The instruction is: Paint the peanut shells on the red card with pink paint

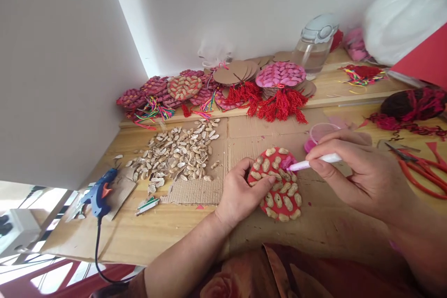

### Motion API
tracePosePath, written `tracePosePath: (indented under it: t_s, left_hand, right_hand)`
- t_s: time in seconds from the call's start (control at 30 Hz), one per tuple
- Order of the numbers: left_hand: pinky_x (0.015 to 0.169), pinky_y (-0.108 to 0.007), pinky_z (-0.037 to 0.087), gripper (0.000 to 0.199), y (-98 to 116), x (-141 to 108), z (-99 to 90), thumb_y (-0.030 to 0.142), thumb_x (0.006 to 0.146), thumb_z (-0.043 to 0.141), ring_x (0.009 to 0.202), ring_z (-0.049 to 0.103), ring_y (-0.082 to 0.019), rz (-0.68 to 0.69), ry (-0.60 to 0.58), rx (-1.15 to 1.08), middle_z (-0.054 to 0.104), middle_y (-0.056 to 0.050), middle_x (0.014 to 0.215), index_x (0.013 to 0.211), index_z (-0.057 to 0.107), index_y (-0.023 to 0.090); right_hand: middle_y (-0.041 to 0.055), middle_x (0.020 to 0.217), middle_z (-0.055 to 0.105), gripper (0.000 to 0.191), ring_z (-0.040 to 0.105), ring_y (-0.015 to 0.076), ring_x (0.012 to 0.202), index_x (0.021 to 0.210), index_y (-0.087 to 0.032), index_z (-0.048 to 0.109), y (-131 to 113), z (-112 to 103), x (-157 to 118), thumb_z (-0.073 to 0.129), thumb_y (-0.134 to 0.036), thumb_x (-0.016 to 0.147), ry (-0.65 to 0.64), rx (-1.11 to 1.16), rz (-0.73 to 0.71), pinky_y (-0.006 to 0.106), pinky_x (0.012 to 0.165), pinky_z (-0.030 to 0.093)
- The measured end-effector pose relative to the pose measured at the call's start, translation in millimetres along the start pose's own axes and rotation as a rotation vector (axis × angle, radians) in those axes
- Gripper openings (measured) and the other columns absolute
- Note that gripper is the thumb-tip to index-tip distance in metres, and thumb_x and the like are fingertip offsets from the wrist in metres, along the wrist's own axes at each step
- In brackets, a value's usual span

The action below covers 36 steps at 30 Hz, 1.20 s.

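My left hand (242,193) grips the left edge of a round red disc (277,201) with peanut shells stuck on it in rows, its thumb lying on the face. In my right hand (359,172) is a white-handled paintbrush (316,162), pinched between thumb and fingers. The brush tip touches the disc's upper right, where some shells (287,163) are pink; the other shells keep their natural tan colour. Just behind the brush sits a clear plastic cup (323,132) with pink paint (308,145) beside it, partly hidden by my right hand.
Peanut shells (185,149) lie heaped on cardboard at left, near a blue glue gun (99,193) and a small green-and-white box (147,205). Finished pink discs (281,73) with red tassels (282,104) line the back ledge beside a water bottle (314,49). Orange-handled scissors (424,172) rest at right.
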<state>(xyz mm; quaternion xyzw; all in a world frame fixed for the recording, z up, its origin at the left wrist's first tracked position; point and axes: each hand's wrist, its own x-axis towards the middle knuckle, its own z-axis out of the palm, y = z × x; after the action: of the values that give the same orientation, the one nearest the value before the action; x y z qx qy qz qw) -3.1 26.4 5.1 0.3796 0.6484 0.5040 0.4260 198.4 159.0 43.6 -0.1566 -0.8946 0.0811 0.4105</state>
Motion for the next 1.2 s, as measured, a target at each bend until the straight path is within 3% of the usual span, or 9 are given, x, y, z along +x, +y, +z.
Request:
tracePosePath:
  t_s: [0.1,0.17,0.27,0.4,0.57,0.7,1.1,1.2]
  left_hand:
    - [0.066,-0.028,0.052,0.027,-2,0,-0.6,0.041,0.082,0.082,0.070,0.064,-0.017,-0.002,-0.019,-0.093,0.072,-0.001,0.080,0.091,0.069,0.019]
    - [0.073,-0.031,0.058,0.031,-4,0,-0.7,0.045,0.086,0.081,0.078,0.071,-0.020,-0.023,-0.025,-0.164,0.078,-0.004,0.090,0.099,0.070,0.019]
    - [0.071,-0.030,0.060,0.036,-8,-1,-1.5,0.051,0.090,0.079,0.075,0.072,-0.019,-0.019,0.000,-0.168,0.078,-0.004,0.086,0.104,0.071,0.019]
    - [0.047,-0.022,0.047,0.042,-12,-2,-3.5,0.056,0.088,0.081,0.055,0.062,-0.015,-0.060,0.027,-0.184,0.073,-0.001,0.071,0.103,0.071,0.018]
    - [0.039,-0.018,0.037,0.043,-12,-2,-3.6,0.057,0.086,0.083,0.044,0.046,-0.008,-0.080,0.060,-0.289,0.066,0.003,0.066,0.099,0.070,0.018]
    - [0.038,-0.017,0.036,0.044,-9,-2,-1.9,0.057,0.083,0.085,0.046,0.043,-0.008,-0.123,0.088,-0.355,0.059,0.005,0.062,0.092,0.068,0.018]
    - [0.042,-0.020,0.039,0.035,-16,-5,-1.5,0.054,0.092,0.079,0.048,0.047,-0.009,-0.068,0.047,-0.346,0.065,0.003,0.070,0.101,0.068,0.022]
    - [0.042,-0.022,0.040,0.038,-15,-5,-0.2,0.057,0.091,0.078,0.048,0.052,-0.012,-0.060,0.072,-0.331,0.068,0.002,0.070,0.105,0.070,0.023]
  right_hand:
    - [0.0001,0.082,0.076,0.005,0.072,0.0257,0.084,0.095,-0.029,0.070,3,-6,-1,0.070,-0.024,0.094,0.038,0.045,0.062,0.045,0.080,0.051]
    - [0.0022,0.086,0.076,0.003,0.070,0.0239,0.080,0.095,-0.028,0.072,7,-13,-2,0.071,-0.026,0.093,0.141,0.035,0.167,0.042,0.075,0.050]
    - [0.0044,0.078,0.073,0.011,0.063,0.0220,0.072,0.086,-0.025,0.070,18,-21,-3,0.070,-0.033,0.094,0.336,-0.205,0.298,0.040,0.070,0.045]
    - [0.0035,0.073,0.071,0.013,0.063,0.0234,0.075,0.081,-0.023,0.071,31,-20,-3,0.070,-0.032,0.090,0.282,-0.412,0.368,0.039,0.072,0.043]
    - [0.0031,0.076,0.076,0.016,0.064,0.0235,0.077,0.078,-0.024,0.069,32,-8,-4,0.071,-0.033,0.091,0.115,-0.383,0.402,0.040,0.079,0.046]
    - [0.0031,0.080,0.079,0.018,0.066,0.0221,0.075,0.077,-0.024,0.069,33,-4,-5,0.069,-0.034,0.092,0.023,-0.367,0.394,0.041,0.082,0.044]
    - [0.0040,0.086,0.080,0.014,0.066,0.0255,0.083,0.082,-0.026,0.073,33,-1,-7,0.071,-0.036,0.092,0.014,-0.368,0.455,0.044,0.085,0.042]
    - [0.0045,0.083,0.078,0.015,0.065,0.0273,0.084,0.083,-0.026,0.073,34,-4,-7,0.072,-0.038,0.091,0.073,-0.377,0.461,0.045,0.084,0.044]
